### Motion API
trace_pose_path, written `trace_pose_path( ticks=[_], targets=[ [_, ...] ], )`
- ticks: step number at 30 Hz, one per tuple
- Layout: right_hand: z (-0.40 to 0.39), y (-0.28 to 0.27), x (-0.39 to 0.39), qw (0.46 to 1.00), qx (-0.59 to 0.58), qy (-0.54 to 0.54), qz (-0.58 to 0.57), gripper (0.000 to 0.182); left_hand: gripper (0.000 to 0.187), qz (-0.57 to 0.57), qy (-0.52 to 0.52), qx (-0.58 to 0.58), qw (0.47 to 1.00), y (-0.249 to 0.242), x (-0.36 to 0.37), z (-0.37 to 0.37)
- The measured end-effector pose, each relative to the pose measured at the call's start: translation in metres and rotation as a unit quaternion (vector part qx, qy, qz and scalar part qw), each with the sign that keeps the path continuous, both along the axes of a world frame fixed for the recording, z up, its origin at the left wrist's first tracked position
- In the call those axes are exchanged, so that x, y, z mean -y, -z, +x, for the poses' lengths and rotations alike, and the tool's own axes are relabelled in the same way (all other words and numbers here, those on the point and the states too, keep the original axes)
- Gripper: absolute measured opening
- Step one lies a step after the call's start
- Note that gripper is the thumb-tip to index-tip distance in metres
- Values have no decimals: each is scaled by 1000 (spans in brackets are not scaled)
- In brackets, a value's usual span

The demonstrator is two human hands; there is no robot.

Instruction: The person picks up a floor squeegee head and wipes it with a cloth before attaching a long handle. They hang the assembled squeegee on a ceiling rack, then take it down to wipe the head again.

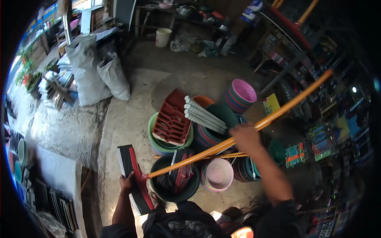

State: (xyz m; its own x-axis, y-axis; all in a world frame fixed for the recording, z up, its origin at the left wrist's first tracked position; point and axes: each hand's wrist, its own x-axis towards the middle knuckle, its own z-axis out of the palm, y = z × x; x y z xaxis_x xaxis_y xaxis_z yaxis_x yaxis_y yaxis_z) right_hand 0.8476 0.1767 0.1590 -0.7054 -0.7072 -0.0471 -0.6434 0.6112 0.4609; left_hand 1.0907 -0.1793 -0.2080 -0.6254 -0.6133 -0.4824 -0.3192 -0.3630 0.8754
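A floor squeegee lies slantwise across the view, its long orange handle (198, 155) running from lower left to upper right. Its red and black head (139, 178) is at the lower left. My left hand (127, 183) grips the edge of that head. Around the upper half of the handle my right hand (245, 137) is closed, slightly blurred. Under the handle stands a dark tub (195, 186) with more red and black squeegee heads (183, 174) in it. A pink basin (217, 174) sits beside the tub, on a stack.
Dark red plastic trays (171, 115) rest on a green basin (152, 137). White tubes (202, 115) lean in a dark green bucket (222, 115). Stacked colored buckets (243, 91) stand behind. White sacks (89, 71) are at the left; hanging goods fill the right side.
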Motion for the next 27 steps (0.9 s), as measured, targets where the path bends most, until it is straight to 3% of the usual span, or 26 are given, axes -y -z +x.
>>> trace_pose_path(
  ticks=[1, 3, 7, 10, 12, 15, 21, 27],
  targets=[
    [0, 31, 10, 998, 37, -13, -46, 14, 40, -2, 14, 7, 1000, 6, -4, 0],
    [13, 75, 38, 1000, 6, -17, -25, 11, 39, -5, 44, 11, 999, 29, -11, 2],
    [17, 99, 60, 996, 35, -24, -78, 12, 43, -41, 22, 65, 997, 47, -14, 18],
    [25, 96, 62, 993, -31, -73, -92, 12, 48, 8, 17, 56, 998, 9, -7, 14],
    [28, 94, 64, 964, -175, -42, -198, 12, 49, 11, -4, 59, 998, 2, -5, 8],
    [25, 104, 55, 925, -241, -27, -292, 18, 51, 21, -38, 30, 999, -5, -4, -2],
    [31, 87, 55, 901, -232, 3, -367, 39, 51, 16, -37, -54, 998, -25, -5, -30],
    [26, 90, 74, 879, -125, 1, -459, 38, 50, 37, -37, -41, 998, -6, -10, -43]
  ],
)
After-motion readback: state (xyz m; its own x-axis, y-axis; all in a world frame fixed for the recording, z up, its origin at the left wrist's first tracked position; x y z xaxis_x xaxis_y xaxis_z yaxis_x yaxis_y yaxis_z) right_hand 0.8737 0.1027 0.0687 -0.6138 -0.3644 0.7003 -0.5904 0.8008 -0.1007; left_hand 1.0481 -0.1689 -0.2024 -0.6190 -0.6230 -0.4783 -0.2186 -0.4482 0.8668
